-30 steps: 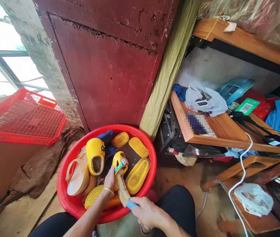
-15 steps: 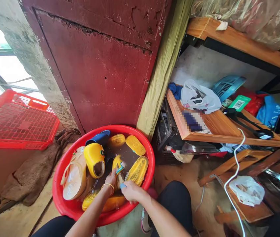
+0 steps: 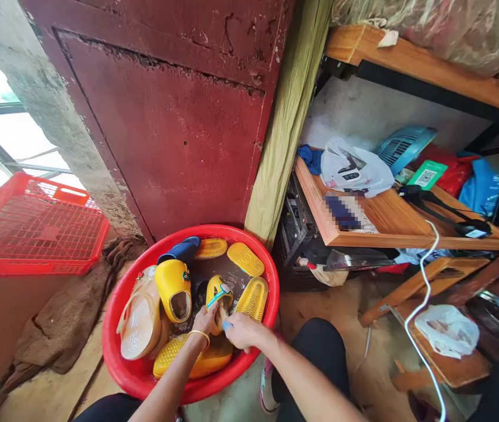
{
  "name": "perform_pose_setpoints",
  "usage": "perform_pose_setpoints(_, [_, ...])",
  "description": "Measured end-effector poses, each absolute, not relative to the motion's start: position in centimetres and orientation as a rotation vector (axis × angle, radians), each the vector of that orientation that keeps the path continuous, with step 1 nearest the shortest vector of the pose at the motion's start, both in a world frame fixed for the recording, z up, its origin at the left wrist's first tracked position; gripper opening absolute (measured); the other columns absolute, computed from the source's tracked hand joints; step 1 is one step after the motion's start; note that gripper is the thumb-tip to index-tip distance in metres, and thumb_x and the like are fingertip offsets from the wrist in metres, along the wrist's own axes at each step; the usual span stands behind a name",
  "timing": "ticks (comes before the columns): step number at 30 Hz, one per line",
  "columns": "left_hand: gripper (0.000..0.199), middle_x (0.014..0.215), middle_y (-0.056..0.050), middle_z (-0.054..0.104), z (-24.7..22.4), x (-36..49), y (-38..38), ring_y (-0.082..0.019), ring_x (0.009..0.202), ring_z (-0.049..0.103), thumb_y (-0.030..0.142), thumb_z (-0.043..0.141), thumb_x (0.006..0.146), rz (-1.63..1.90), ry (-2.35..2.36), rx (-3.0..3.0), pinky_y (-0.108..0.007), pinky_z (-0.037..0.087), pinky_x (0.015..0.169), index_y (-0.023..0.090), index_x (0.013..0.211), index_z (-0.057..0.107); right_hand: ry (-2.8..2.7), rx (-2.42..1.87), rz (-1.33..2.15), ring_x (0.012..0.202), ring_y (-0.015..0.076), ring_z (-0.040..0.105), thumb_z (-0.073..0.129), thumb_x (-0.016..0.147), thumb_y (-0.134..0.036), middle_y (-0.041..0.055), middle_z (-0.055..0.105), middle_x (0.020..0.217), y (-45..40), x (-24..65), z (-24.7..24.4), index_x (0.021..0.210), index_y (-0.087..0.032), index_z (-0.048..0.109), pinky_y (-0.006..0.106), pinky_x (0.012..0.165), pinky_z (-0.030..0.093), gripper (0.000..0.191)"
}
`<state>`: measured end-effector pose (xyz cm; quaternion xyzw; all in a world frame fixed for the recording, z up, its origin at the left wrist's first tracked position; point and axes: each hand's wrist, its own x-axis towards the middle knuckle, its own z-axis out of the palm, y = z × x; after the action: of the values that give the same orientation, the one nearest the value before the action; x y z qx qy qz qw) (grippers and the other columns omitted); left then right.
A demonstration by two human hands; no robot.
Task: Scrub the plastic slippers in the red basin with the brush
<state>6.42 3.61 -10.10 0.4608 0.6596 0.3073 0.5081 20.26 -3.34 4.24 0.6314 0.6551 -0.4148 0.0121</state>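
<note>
A small yellow slipper (image 3: 213,287) with a teal-and-white strap detail is gripped by my left hand (image 3: 205,319), low over dark water. My right hand (image 3: 244,330) is closed around a brush (image 3: 227,326) with a blue handle; its pale bristles press into the slipper's opening. Both hands are inside a red basin (image 3: 111,346). Around them lie a yellow clog (image 3: 170,284), a cream clog (image 3: 136,331), a blue shoe (image 3: 182,250) and several yellow slippers, one (image 3: 253,298) just beyond my right hand. My fingertips are partly hidden.
Behind the basin stands a dark red door (image 3: 179,164). A red plastic crate (image 3: 42,223) is at left, above brown sacking (image 3: 55,328). On the right, a wooden shelf (image 3: 390,239) holds bags and a blue fan (image 3: 407,146). A white cable (image 3: 420,299) hangs over a wooden stool (image 3: 455,372).
The slipper in my left hand has tilted, so its opening and strap show more. My right hand has shifted with the brush against it. The camera view has moved slightly.
</note>
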Motion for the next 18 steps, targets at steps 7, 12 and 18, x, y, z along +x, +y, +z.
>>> perform_pose_setpoints(7, [0.046,0.112,-0.012,0.076,-8.2,6.8,3.3,-0.029,0.111,0.068,0.047,0.061,0.08,0.969,1.492,1.009,-0.039,0.053,0.094,0.016,0.113,0.07,2.179,1.735,-0.961,0.079,0.0234,0.069,0.047,0.086,-0.03,0.0075,0.076,0.087,-9.9,25.2,9.4,0.097,-0.023,0.075,0.028,0.062,0.045,0.03])
perform_pose_setpoints(12, [0.057,0.123,-0.011,0.073,-5.0,5.6,2.7,-0.031,0.119,0.064,0.048,0.062,0.082,1.123,1.39,1.266,-0.044,0.047,0.106,0.019,0.13,0.063,2.178,1.817,-1.28,0.057,0.0132,0.058,0.044,0.093,-0.033,-0.0028,0.063,0.065,-11.4,30.0,11.1,0.097,-0.025,0.073,0.022,0.055,0.037,0.03])
perform_pose_setpoints(18, [0.051,0.141,-0.009,0.061,-1.6,3.9,2.2,-0.028,0.142,0.045,0.047,0.053,0.088,1.204,1.53,1.625,-0.042,0.031,0.121,0.022,0.132,0.062,2.05,2.124,-1.514,0.042,0.01,0.043,0.045,0.094,-0.029,-0.0063,0.048,0.054,-11.0,31.1,8.9,0.101,-0.024,0.072,0.022,0.047,0.032,0.028])
